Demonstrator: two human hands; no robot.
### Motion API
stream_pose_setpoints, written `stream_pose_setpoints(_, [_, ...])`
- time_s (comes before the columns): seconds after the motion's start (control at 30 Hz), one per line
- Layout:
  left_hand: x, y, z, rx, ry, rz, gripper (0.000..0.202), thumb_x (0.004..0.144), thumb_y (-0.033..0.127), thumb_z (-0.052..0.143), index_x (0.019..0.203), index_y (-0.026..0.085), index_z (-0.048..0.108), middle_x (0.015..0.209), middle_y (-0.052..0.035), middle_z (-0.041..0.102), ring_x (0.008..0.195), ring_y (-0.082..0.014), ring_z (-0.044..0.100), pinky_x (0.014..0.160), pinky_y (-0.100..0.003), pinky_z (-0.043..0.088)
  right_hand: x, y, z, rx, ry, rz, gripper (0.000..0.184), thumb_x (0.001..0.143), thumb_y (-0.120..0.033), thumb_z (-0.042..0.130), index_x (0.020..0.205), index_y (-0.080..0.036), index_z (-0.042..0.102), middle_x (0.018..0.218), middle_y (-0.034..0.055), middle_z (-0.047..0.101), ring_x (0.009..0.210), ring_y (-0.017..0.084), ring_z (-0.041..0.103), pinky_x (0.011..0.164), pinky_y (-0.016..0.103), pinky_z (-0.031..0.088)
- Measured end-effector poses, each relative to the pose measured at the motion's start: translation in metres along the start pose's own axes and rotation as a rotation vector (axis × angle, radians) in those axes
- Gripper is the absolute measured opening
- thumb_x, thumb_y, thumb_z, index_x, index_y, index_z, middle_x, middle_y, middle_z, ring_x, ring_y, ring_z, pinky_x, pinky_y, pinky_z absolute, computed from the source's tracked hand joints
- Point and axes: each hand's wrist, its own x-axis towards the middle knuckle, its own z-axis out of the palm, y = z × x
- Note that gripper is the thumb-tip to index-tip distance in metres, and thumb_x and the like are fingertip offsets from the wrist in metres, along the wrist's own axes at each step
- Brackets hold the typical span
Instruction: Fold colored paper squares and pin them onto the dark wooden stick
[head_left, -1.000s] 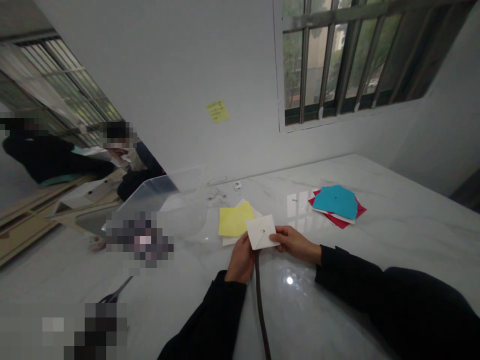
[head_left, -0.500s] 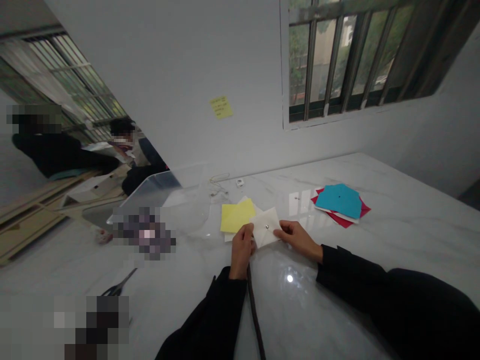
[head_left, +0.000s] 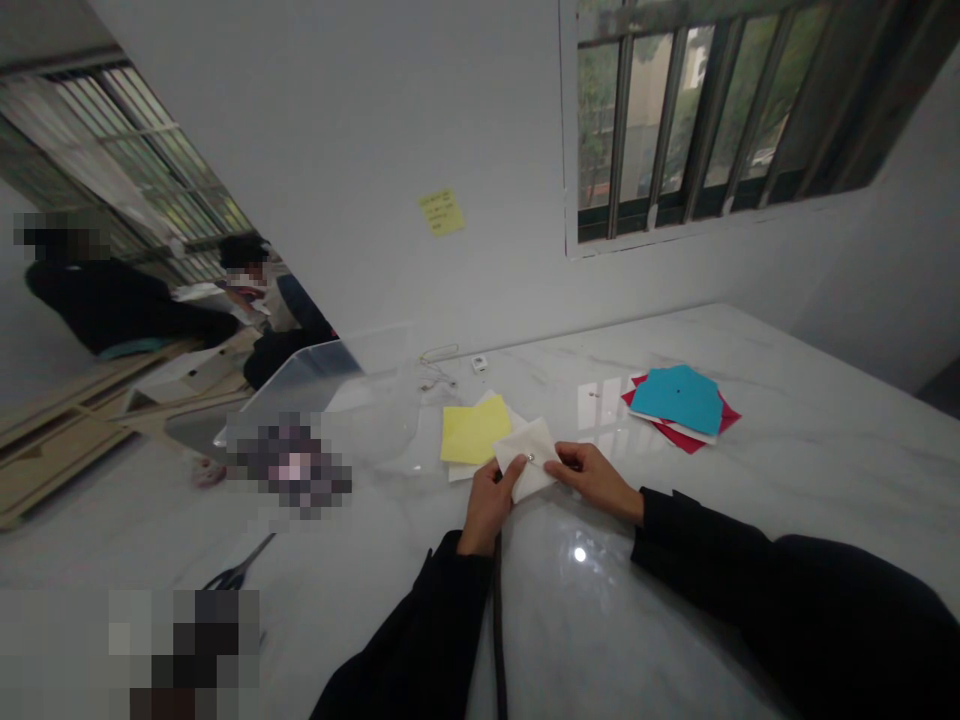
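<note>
A small white envelope (head_left: 534, 481) with a shiny round fastener (head_left: 531, 458) at its middle is held between my two hands above the table. My left hand (head_left: 489, 508) grips its left side, the thumb lying on top close to the fastener. With thumb and fingers, my right hand (head_left: 596, 478) pinches the right edge. Just behind the envelope, yellow paper (head_left: 474, 432) lies over white sheets. Off to the right is a pile of folded envelopes, a blue one (head_left: 676, 402) on top and red (head_left: 691, 440) and white ones beneath.
A clear plastic bin (head_left: 322, 385) stands back left. Scissors (head_left: 234, 576) lie at the front left. Near the wall are thin cords (head_left: 439, 380) and a small white item (head_left: 479, 364). A yellow note (head_left: 442, 212) sticks to the wall. Two people sit at the far left.
My left thumb has moved right, from the envelope's left edge onto its front by the fastener. The envelope has turned slightly and shifted a little left. My right hand has barely moved.
</note>
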Motion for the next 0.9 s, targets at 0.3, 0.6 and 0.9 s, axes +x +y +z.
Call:
stream_pose_setpoints(0.3, [-0.001,-0.004,0.001,0.228,0.007,0.091,0.038,0.077,0.042,0.068,0.099,0.013,0.075,0.1,-0.0109,0.075,0.09,-0.0263,0.067,0.076,-0.032,0.05,-0.003,-0.006,0.004,-0.167,0.366,-0.209,0.053,0.08,-0.039,0.07,0.128,-0.025,0.052,0.116,0.0075,0.057,0.09,0.019,0.058,0.075,0.033,0.051])
stream_pose_setpoints(0.6, [-0.002,-0.009,0.002,0.325,-0.025,0.16,0.037,0.081,0.04,0.064,0.103,0.012,0.074,0.1,-0.0114,0.075,0.091,-0.0267,0.068,0.082,-0.035,0.051,-0.006,-0.008,0.001,-0.552,0.298,-0.482,0.015,0.082,-0.03,0.071,0.097,-0.029,0.072,0.127,0.0065,0.052,0.118,0.026,0.049,0.096,0.043,0.046])
stream_pose_setpoints(0.9, [-0.002,-0.01,0.004,0.423,-0.029,0.188,0.035,0.083,0.038,0.061,0.103,0.012,0.073,0.1,-0.0109,0.075,0.092,-0.0261,0.068,0.082,-0.034,0.05,-0.005,-0.006,0.0,-0.576,0.276,-0.477,0.008,0.083,-0.03,0.07,0.091,-0.027,0.072,0.122,0.0062,0.056,0.117,0.024,0.048,0.099,0.043,0.044])
